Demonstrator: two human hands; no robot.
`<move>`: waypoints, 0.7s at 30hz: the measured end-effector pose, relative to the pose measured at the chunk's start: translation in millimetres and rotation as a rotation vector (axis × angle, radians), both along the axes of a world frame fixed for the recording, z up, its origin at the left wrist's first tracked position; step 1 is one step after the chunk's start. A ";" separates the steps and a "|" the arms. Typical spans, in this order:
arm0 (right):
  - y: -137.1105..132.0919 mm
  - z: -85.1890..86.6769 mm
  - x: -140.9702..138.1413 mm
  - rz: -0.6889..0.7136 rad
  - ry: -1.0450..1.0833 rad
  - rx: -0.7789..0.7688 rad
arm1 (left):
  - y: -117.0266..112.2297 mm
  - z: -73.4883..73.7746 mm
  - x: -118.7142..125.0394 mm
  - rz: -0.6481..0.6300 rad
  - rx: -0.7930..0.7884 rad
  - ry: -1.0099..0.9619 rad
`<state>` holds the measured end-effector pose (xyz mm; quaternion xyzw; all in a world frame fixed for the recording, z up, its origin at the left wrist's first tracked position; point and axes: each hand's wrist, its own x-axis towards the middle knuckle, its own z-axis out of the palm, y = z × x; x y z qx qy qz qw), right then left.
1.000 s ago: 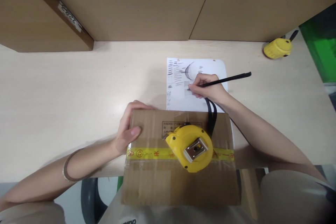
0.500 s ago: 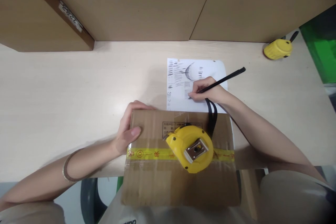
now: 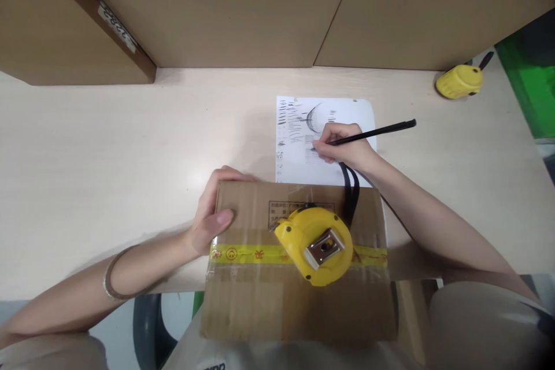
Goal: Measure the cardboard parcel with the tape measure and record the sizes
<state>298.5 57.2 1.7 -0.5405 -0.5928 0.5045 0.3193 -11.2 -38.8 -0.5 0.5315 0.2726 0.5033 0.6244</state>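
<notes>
My right hand (image 3: pixel 344 143) pinches a black pen (image 3: pixel 381 130), its tip end down at the sheet of paper (image 3: pixel 290 167). Dark strokes, a curved shaded shape and a patch of fine hatching mark the sheet. My left hand (image 3: pixel 213 208) grips the left edge of a cardboard box (image 3: pixel 247 306), thumb on top and fingers over the far side. Yellow printed tape runs across this box. On it lies a yellow tape measure (image 3: pixel 318 245) with a metal clip and a black wrist strap (image 3: pixel 350 196). The box covers the near edge of the paper.
Large cardboard boxes (image 3: pixel 225 11) line the back of the light wooden table (image 3: pixel 108 167). Another box (image 3: pixel 78 29) with a handwritten label stands at the back left. A second yellow tape measure (image 3: pixel 458 81) sits near the back right corner. Chair parts show below the table edge.
My right hand has shifted slightly up the paper, and the pen has tilted flatter, its back end swinging right and down. My left hand, the box and the tape measure stay put.
</notes>
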 end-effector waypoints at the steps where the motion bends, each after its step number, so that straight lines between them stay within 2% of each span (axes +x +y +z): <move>1: 0.6 1.6 0.8 0.031 0.000 -0.007 | 0.3 0.4 0.1 -0.007 0.007 0.003; 5: 3.3 4.6 4.2 0.129 0.006 -0.031 | -0.1 0.2 0.0 -0.001 -0.005 0.006; 11: 2.1 -2.6 2.9 -0.034 0.031 0.017 | 0.3 -2.7 -2.4 -0.013 0.015 0.010; 15: -0.6 -4.6 0.0 -0.060 0.015 0.014 | 1.2 -2.2 -1.3 -0.006 0.016 -0.003; 18: -0.1 -2.5 0.4 -0.039 0.000 0.013 | 1.0 -3.2 0.0 0.011 0.005 -0.002; 21: 2.8 1.8 2.9 0.056 -0.005 -0.015 | 0.6 -4.9 0.1 0.025 0.000 0.010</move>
